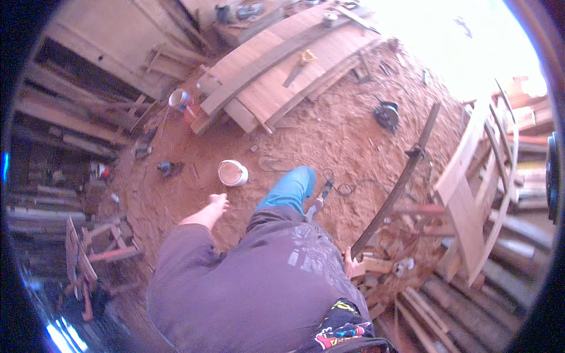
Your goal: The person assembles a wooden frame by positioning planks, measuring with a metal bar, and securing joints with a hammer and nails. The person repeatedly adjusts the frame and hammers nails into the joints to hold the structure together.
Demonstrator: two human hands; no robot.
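Observation:
My right hand is closed around the near end of a long dark bar. The bar slants up and away to the right, and a block-like fitting sits partway along it; it looks like a bar clamp. Over the ground on the left, my left hand hangs with its fingers loosely apart and nothing in it. Nearest to that hand is a white bucket, standing upright just beyond it. My right palm is partly hidden by my shirt.
A workbench ahead carries boards and a yellow-handled handsaw. A corded power tool lies by my leg; a black power tool lies farther off. A curved wooden frame stands right. Stacked planks line the left.

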